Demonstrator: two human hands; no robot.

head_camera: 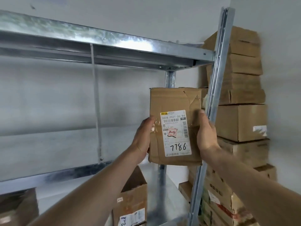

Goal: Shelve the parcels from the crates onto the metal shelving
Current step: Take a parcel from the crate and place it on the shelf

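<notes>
1. We grip the parcel (175, 126) upright, left hand (143, 137) and right hand (206, 134) clamping its sides, before the shelving (216, 79).
2. Our fingers hide behind it.
3. Creased cardboard, glossy tape, white label (176, 132); small print blurred.

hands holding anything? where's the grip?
Yes. Both hands hold one cardboard parcel by its side edges, low down: left hand on its left edge, right hand on its right edge.
</notes>
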